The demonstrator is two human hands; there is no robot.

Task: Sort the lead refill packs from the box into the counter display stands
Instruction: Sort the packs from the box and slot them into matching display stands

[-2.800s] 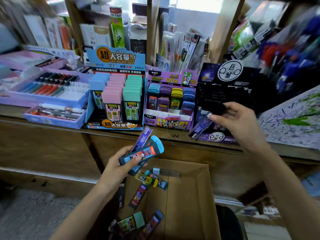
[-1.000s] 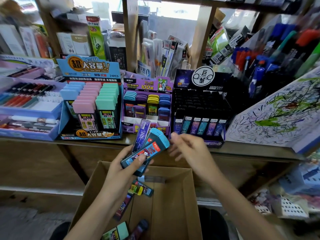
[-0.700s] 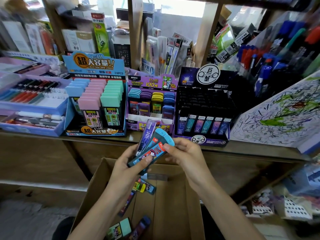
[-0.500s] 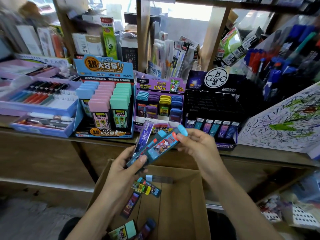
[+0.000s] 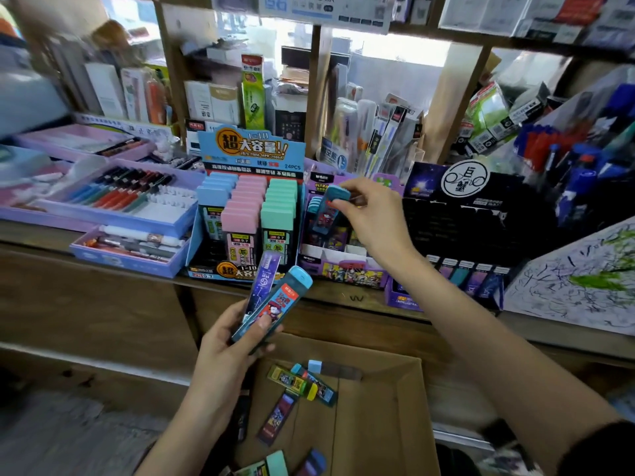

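My right hand (image 5: 372, 218) pinches a blue-capped lead refill pack (image 5: 328, 211) by its top and holds it over the left column of the purple display stand (image 5: 343, 267). My left hand (image 5: 230, 341) grips two more packs above the cardboard box (image 5: 385, 417): a teal-capped pack (image 5: 280, 309) and a slim purple pack (image 5: 263, 286) behind it. Several loose packs (image 5: 302, 383) lie on the box floor. A blue stand (image 5: 247, 214) with pastel blue, pink and green packs sits left of the purple one. A black stand (image 5: 460, 235) sits to the right.
The stands line a wooden counter (image 5: 103, 269). Lilac pen trays (image 5: 120, 201) occupy its left end, a scribbled test sheet (image 5: 577, 280) its right. Shelves crowded with stationery and blue pens (image 5: 567, 159) rise behind.
My right hand took the top blue-capped pack from the stack in my left hand and carried it up to the purple stand. My left hand kept the other two packs.
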